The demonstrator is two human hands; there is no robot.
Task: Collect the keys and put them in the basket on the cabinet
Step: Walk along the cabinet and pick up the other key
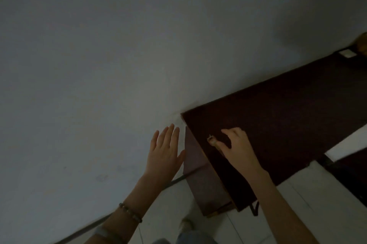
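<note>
The right hand makes a loose, spread grip over the dark cabinet top, its thumb touching a small pale thing, too blurred to tell whether it is a key. The left hand is flat and spread, empty, beside the cabinet's end, against the grey wall. A basket edge shows far right on the cabinet.

Setting: domestic interior, probably a hallway or room corner in a home; dim light limits certainty. Evidence: 1 plain painted wall, unadorned; 1 dark wooden cabinet standing flush against that wall, its top a bare dark surface; pale tiled floor with visible grout lines; dark skirting strip where wall meets floor. No industrial, retail or laboratory fittings in view.
</note>
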